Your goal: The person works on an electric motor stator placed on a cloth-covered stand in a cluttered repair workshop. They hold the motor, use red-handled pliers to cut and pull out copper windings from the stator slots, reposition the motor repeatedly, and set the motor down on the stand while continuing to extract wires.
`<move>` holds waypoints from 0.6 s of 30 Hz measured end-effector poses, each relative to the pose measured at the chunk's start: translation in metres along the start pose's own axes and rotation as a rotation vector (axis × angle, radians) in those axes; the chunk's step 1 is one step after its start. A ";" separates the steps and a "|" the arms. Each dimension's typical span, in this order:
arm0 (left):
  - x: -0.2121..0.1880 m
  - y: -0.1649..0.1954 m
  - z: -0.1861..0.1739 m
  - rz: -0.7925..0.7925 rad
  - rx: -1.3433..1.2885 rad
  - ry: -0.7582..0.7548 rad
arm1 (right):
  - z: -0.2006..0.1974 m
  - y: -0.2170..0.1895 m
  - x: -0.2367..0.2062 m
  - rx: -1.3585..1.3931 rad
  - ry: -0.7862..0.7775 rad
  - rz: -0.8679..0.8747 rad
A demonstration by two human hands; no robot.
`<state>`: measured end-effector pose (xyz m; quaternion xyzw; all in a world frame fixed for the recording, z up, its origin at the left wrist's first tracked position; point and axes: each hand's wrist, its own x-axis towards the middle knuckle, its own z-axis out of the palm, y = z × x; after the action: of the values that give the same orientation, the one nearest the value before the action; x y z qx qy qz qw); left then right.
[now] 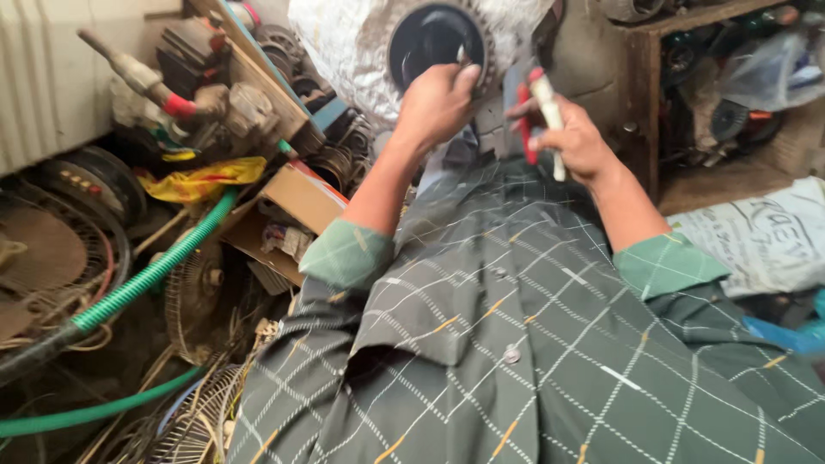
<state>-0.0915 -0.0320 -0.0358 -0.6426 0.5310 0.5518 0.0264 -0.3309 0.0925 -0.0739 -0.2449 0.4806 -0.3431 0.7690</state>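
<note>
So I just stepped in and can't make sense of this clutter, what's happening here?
A person in a green checked shirt works over a round black part resting on crinkled silver plastic wrap. The left hand grips its rim; the right hand holds a red-handled tool and a white stick. A green ribbed hose lies at the side.

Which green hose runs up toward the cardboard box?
The thicker ribbed hose, slanting up to the cardboard box. The thinner, smooth one lies lower, among the fan grilles.
</note>
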 end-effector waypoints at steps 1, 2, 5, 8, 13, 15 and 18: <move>-0.001 -0.003 -0.003 -0.054 -0.046 -0.001 | -0.004 -0.006 0.002 0.060 -0.105 0.043; -0.004 -0.007 -0.007 0.030 -0.073 0.053 | -0.007 -0.011 0.004 0.118 -0.212 0.086; -0.009 -0.011 -0.009 0.164 -0.095 0.154 | -0.011 -0.020 0.015 0.216 -0.406 0.233; -0.014 -0.010 -0.002 0.071 -0.038 0.186 | -0.009 -0.014 0.028 0.296 -0.434 0.412; -0.025 -0.008 0.010 0.025 -0.148 0.238 | -0.005 0.005 0.040 0.434 -0.401 0.452; -0.028 -0.012 0.013 0.012 -0.161 0.258 | -0.004 0.011 0.041 0.514 -0.440 0.360; -0.032 -0.024 0.018 0.065 -0.242 0.280 | -0.005 0.020 0.042 0.436 -0.378 0.375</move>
<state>-0.0811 0.0100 -0.0326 -0.6939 0.4797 0.5176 -0.1431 -0.3165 0.0728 -0.1138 -0.0415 0.2818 -0.2389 0.9283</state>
